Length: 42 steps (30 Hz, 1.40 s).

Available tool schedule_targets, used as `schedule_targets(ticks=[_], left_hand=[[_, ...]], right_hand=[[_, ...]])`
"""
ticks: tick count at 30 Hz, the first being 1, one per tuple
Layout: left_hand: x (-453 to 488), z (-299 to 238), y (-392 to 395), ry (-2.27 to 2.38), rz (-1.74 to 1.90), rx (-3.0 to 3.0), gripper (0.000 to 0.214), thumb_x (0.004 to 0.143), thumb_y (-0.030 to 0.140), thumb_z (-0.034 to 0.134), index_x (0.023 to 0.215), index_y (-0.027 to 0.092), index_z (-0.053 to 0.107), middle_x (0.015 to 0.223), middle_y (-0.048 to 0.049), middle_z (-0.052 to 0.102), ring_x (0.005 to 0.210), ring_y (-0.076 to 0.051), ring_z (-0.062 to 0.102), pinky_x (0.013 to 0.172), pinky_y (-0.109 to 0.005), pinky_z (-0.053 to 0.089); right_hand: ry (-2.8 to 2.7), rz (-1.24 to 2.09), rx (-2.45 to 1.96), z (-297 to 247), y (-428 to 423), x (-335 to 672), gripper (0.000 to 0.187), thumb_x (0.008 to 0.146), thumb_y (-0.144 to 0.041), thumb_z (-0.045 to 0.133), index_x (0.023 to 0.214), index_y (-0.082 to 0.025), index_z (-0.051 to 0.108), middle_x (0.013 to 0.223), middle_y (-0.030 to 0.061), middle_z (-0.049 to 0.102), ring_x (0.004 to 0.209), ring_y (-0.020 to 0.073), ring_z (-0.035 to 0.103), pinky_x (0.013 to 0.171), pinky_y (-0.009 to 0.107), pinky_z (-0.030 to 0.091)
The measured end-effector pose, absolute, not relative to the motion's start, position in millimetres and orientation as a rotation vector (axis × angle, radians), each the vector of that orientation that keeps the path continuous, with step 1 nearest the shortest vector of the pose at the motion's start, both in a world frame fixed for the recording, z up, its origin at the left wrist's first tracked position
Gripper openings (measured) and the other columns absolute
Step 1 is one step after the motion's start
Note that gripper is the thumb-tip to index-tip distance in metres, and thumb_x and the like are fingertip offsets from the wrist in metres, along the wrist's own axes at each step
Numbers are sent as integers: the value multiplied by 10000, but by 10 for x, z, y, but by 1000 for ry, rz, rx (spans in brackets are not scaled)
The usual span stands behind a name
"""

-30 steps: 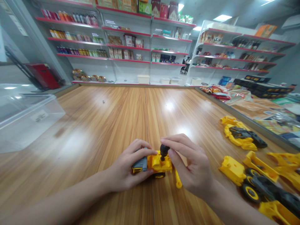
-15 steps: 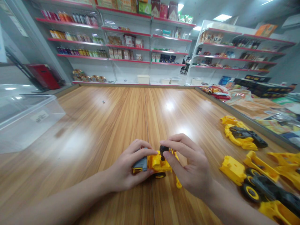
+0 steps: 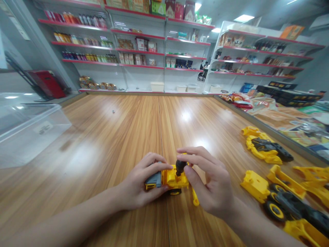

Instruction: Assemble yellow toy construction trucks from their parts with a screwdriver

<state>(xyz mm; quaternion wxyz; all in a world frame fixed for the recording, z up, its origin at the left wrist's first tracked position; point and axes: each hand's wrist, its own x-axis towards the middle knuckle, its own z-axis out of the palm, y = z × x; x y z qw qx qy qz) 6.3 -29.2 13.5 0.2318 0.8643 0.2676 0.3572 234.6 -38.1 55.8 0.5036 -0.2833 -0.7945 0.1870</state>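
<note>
A yellow toy truck with a grey rear part and black wheels rests on the table in front of me. My left hand is wrapped around the truck's grey end, its fingers on top and its thumb at the near side. A short black screwdriver stands slightly tilted on the truck's top, tip down. My right hand holds its handle between thumb and fingertips. Beneath that hand, a yellow toy piece sticks out by the truck's front, partly hidden.
Yellow and black toy vehicle parts lie on the right, with a wheeled black chassis nearer me. A clear plastic bin stands on the left. One tiny object lies far back. Stocked shelves rise behind the table.
My right thumb and fingers have shifted slightly right around the screwdriver, whose handle leans a little more to the right. My left hand and the truck stay put.
</note>
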Motion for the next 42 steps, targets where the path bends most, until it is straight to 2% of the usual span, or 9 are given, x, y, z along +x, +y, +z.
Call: schedule_targets(ticks=[4,9,13,18,23,28,32,37,42], left_hand=[[65,136,-286,747,970,2368,489,816,150,684,1275,201,523,1161,-110,503,1083,-231,523,920,-388,497],[70,157,-288,747,969,2374,493,817,147,684,1279,202,520,1158,-110,504,1082,-230,525,923,-388,497],[65,153,-296,742,975,2371,486,818,147,680,1275,206,524,1159,-111,505,1087,-234,527,923,-388,501],[65,137,-296,750,974,2371,500,819,160,680,1288,215,518,1169,-118,511,1090,-243,530,922,-399,504],[77,143,-286,750,985,2370,481,829,174,669,1283,225,519,1165,-118,514,1076,-245,536,897,-402,517],[66,145,-292,761,972,2373,488,819,170,681,1279,216,524,1166,-119,512,1088,-248,534,918,-405,511],[60,146,-300,759,972,2370,496,824,173,673,1292,228,518,1170,-118,516,1080,-247,540,914,-407,516],[67,148,-296,761,973,2366,484,827,183,675,1285,230,526,1166,-122,523,1083,-252,536,906,-408,517],[68,140,-292,753,963,2365,493,822,161,675,1289,209,521,1166,-122,503,1078,-242,530,914,-402,506]], right_hand=[[-1889,425,-720,560,-368,2339,228,857,-79,608,1056,-159,685,961,75,642,907,186,611,783,344,530],[-1903,449,-714,569,-359,2351,257,864,-72,577,1083,-173,670,1054,89,652,987,209,605,836,377,522],[-1881,440,-732,560,-362,2342,251,854,-90,630,1085,-178,672,939,60,651,872,181,611,762,339,531],[-1919,458,-706,555,-360,2340,282,869,-66,569,1110,-162,680,1082,99,637,1011,207,598,852,369,520],[-1896,443,-732,565,-354,2337,221,863,-96,621,1057,-174,692,938,65,643,881,180,611,758,329,531],[-1924,450,-691,589,-373,2337,283,869,-72,569,1108,-176,679,1037,88,654,968,205,606,824,370,530],[-1894,427,-712,573,-371,2327,247,869,-94,616,1068,-210,708,916,54,649,840,176,613,711,324,538],[-1915,453,-724,555,-365,2340,299,882,-83,567,1129,-195,692,1072,90,638,963,202,608,808,359,536],[-1890,448,-757,568,-367,2341,228,870,-109,622,1068,-181,708,938,70,644,888,186,612,758,332,538]])
